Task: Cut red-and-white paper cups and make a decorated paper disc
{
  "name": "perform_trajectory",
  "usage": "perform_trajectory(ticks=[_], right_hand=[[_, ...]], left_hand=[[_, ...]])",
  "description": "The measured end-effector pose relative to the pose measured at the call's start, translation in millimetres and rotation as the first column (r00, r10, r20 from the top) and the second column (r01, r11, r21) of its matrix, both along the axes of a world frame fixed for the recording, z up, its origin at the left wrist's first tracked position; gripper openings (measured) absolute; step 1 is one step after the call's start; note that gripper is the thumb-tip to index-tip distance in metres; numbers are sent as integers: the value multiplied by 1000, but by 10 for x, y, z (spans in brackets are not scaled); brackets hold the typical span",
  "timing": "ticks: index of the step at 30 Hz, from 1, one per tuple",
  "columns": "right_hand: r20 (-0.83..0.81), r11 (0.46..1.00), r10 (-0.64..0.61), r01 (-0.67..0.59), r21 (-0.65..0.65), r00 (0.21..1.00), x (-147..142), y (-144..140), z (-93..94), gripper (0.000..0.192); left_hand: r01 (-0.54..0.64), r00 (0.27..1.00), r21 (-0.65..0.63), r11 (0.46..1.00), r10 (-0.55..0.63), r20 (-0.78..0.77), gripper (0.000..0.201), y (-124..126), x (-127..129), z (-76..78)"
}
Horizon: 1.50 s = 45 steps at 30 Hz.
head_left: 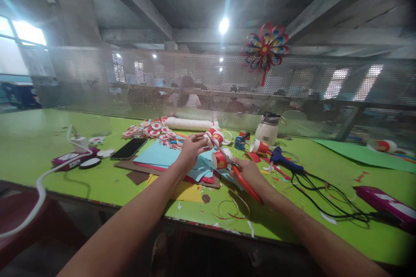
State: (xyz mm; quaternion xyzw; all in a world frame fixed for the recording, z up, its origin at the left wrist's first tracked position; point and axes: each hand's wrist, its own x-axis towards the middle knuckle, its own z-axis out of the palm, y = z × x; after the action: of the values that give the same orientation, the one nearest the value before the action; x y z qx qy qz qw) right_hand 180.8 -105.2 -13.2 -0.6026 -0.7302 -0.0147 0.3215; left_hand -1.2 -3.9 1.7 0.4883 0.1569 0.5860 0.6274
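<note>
My left hand (191, 149) pinches a red-and-white paper cup (217, 135) above the table. In my right hand (248, 175) is a pair of scissors (245, 185) with orange handles, its blades pointing up toward that cup. Whether the blades touch it I cannot tell. Just below the blades is another red paper cup (220, 160). Sheets of light blue paper (157, 153) lie under my left forearm, with red, brown and yellow paper (188, 192) beneath them.
A blue glue gun (286, 160) with black cables lies right of my right hand, near a purple power strip (386, 201). Cut discs (152, 129), a white roll (190, 124), a phone (129, 149) and a kettle (267, 130) are farther back. A paper flower (264, 49) hangs on the mesh screen.
</note>
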Motion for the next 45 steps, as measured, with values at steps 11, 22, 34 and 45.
perform_trajectory(ticks=[11,22,34,45], right_hand=[[-31,1000,10,-9,15,999,5,5,-32,33],[11,1000,-17,17,-23,1000,-1,3,-1,37],[18,999,-15,16,-50,1000,-11,-26,31,36],[19,1000,-13,13,-23,1000,1,-8,2,35]], left_hand=[[-35,999,-27,999,35,3,35,-4,27,-5],[28,999,-38,999,-27,21,34,14,-10,3],[0,1000,-14,1000,0,-5,35,-15,-2,5],[-4,1000,-10,1000,4,9,34,-29,13,-1]])
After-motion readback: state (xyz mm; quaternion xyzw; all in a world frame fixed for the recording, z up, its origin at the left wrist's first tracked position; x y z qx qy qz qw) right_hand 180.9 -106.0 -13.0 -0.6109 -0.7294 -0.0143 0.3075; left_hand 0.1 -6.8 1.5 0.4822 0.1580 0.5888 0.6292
